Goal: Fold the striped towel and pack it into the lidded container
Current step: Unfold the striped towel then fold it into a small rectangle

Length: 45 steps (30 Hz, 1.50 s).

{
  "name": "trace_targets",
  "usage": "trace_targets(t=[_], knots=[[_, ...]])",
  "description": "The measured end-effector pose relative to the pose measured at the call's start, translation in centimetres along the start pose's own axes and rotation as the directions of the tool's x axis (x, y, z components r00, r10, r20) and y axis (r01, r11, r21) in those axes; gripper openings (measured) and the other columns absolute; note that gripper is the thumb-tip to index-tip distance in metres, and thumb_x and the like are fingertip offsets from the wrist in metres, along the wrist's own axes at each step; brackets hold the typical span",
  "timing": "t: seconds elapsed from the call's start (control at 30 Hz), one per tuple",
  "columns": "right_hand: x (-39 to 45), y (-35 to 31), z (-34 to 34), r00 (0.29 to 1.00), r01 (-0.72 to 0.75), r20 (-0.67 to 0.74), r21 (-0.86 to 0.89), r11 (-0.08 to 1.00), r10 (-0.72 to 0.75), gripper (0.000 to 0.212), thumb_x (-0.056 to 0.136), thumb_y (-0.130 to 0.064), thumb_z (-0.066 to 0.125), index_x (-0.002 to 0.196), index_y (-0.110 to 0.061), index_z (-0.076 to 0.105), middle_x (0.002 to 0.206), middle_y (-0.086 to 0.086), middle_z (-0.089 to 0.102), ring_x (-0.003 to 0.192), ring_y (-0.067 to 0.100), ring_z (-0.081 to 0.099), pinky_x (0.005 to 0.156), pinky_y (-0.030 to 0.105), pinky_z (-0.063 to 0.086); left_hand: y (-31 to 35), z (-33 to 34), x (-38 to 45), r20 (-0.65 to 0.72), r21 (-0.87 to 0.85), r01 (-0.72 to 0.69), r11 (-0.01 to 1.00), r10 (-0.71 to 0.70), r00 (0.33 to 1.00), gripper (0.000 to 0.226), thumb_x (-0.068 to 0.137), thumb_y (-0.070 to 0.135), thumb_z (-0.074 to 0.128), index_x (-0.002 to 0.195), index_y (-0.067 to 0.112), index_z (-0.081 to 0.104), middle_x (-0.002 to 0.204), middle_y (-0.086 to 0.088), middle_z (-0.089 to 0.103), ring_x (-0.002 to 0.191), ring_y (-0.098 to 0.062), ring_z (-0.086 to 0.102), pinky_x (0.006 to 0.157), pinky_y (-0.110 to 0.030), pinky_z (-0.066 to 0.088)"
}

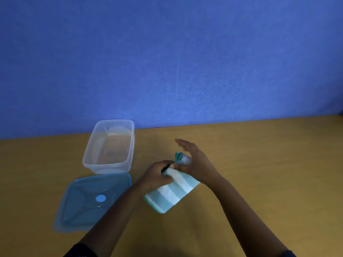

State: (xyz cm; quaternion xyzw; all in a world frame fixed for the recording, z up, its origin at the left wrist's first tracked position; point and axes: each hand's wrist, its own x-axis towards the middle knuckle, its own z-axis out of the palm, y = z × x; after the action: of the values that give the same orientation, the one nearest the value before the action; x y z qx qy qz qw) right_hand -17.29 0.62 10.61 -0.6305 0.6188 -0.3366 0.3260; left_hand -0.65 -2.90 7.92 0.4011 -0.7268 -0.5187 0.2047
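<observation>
Head camera: a person's left hand (157, 173) closes around the far end of a teal-and-white striped towel (171, 193), folded into a narrow pad on a wooden table (259, 164), while the right hand (194, 162), fingers spread open, presses against the same end. A clear, uncovered plastic container (109, 147) stands to the left, its blue lid (92, 201) lying flat just in front of it.

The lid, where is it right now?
The lid lies flat on the table, left of the towel, just in front of the open container.
</observation>
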Motion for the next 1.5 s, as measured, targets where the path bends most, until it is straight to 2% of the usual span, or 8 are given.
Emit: trace_targets(t=[0.3,0.47,0.63,0.73,0.9,1.0,1.23,1.5], knots=[[-0.2,1.0,-1.6,0.917,-0.252,0.328,0.033,0.967,0.228,0.064,0.067,-0.062,0.068,0.124,-0.041,0.05,0.118,-0.019,0.058,0.106,0.001,0.055,0.085,0.022,0.043,1.2,-0.7,-0.3,0.091,0.053,-0.005,0.999,0.0,0.996,0.043,0.065,0.022,0.054,0.108,0.022,0.056,0.095,0.007,0.06,0.085,-0.004,0.057,0.067,-0.005,0.042],[-0.6,1.2,-1.4,0.976,-0.218,0.086,0.244,0.945,0.202,0.024,0.069,-0.044,0.077,0.088,-0.032,0.071,0.085,-0.01,0.074,0.077,0.0,0.068,0.065,0.016,0.051,1.1,-1.3,-0.2,-0.024,0.074,0.025,0.997,-0.023,0.999,0.037,0.074,0.026,0.064,0.109,0.018,0.056,0.101,0.005,0.061,0.091,-0.011,0.058,0.076,-0.021,0.044],[-0.6,1.2,-1.2,0.963,-0.223,-0.049,0.407,0.886,0.265,0.01,0.071,-0.033,0.078,0.076,-0.026,0.073,0.07,-0.012,0.073,0.065,0.001,0.065,0.055,0.014,0.05,0.8,-3.1,-0.4,-0.196,0.005,-0.002,1.0,0.003,0.981,0.022,0.081,0.01,0.068,0.101,0.013,0.063,0.089,-0.001,0.065,0.079,-0.009,0.059,0.065,-0.006,0.043],[-0.7,1.4,-1.2,0.951,-0.216,-0.089,0.494,0.842,0.297,0.014,0.072,-0.032,0.077,0.079,-0.022,0.073,0.073,-0.006,0.074,0.068,0.006,0.068,0.055,0.018,0.052,0.3,-3.7,-0.8,-0.295,-0.265,-0.01,0.964,-0.071,0.953,0.028,0.084,0.008,0.062,0.112,0.007,0.059,0.086,0.0,0.062,0.079,-0.009,0.057,0.07,-0.014,0.045],[-0.4,1.1,-1.7,0.934,-0.161,-0.167,0.596,0.787,0.317,0.007,0.077,-0.031,0.073,0.078,-0.024,0.072,0.074,-0.006,0.075,0.068,0.009,0.068,0.056,0.022,0.054,-0.6,-3.0,-1.7,-0.183,-0.777,-0.025,0.63,-0.188,0.965,0.06,0.07,0.052,0.061,0.115,0.013,0.055,0.102,-0.008,0.062,0.099,-0.024,0.055,0.08,-0.035,0.043],[-0.3,1.1,-1.9,0.931,-0.127,-0.22,0.552,0.824,0.29,0.008,0.077,-0.033,0.073,0.079,-0.026,0.072,0.076,-0.006,0.074,0.07,0.008,0.068,0.063,0.027,0.054,-0.5,-2.0,-1.9,-0.147,-0.753,-0.011,0.657,-0.152,0.977,0.089,0.041,0.074,0.073,0.107,0.016,0.061,0.097,0.003,0.073,0.096,-0.013,0.065,0.082,-0.031,0.052],[-0.1,0.8,-1.7,0.929,-0.07,-0.305,0.409,0.91,0.209,0.066,0.077,-0.04,0.072,0.133,-0.04,0.038,0.108,-0.026,0.051,0.101,-0.017,0.048,0.082,0.011,0.042,1.4,0.0,-1.7,-0.592,-0.328,-0.029,0.944,-0.182,0.785,0.032,0.08,0.037,0.062,0.098,0.011,0.064,0.09,-0.008,0.068,0.088,-0.027,0.063,0.081,-0.039,0.049],[0.1,1.9,-0.5,0.906,-0.016,-0.398,0.306,0.952,0.143,0.05,0.095,-0.03,0.049,0.141,-0.03,0.031,0.067,-0.005,0.048,0.054,-0.004,0.047,0.055,0.012,0.042,1.4,-0.4,-1.1,-0.667,-0.166,-0.025,0.986,-0.094,0.739,0.006,0.087,0.029,0.061,0.087,0.023,0.062,0.074,0.015,0.062,0.071,-0.007,0.057,0.063,-0.024,0.042]])
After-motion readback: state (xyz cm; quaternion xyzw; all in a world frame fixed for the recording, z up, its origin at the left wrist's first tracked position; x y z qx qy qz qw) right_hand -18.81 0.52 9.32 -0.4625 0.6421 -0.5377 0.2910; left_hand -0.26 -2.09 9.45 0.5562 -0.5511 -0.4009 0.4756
